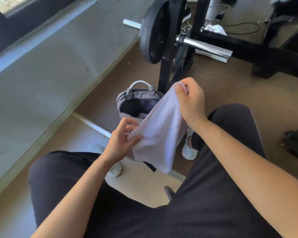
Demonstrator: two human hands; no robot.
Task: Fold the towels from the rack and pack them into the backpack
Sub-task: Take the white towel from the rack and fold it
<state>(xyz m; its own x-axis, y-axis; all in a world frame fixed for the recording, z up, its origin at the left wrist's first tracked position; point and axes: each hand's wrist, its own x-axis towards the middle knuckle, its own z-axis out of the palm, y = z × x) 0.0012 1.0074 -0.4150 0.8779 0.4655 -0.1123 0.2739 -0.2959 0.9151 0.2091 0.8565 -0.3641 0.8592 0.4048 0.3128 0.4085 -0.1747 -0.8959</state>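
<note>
Backpack [138, 100], grey fabric with a white handle [139, 82], stands unzipped on the brown floor [230, 86] at mid-frame, something pale lying in its dark interior. A soft white towel [158, 133] hangs in front and hides its right side; the right hand [190, 98] pinches the upper corner and the left hand [122, 140] pinches the lower edge. Behind, a black steel rack [167, 69] carries a round weight plate [153, 31] on a chrome bar [208, 47].
</note>
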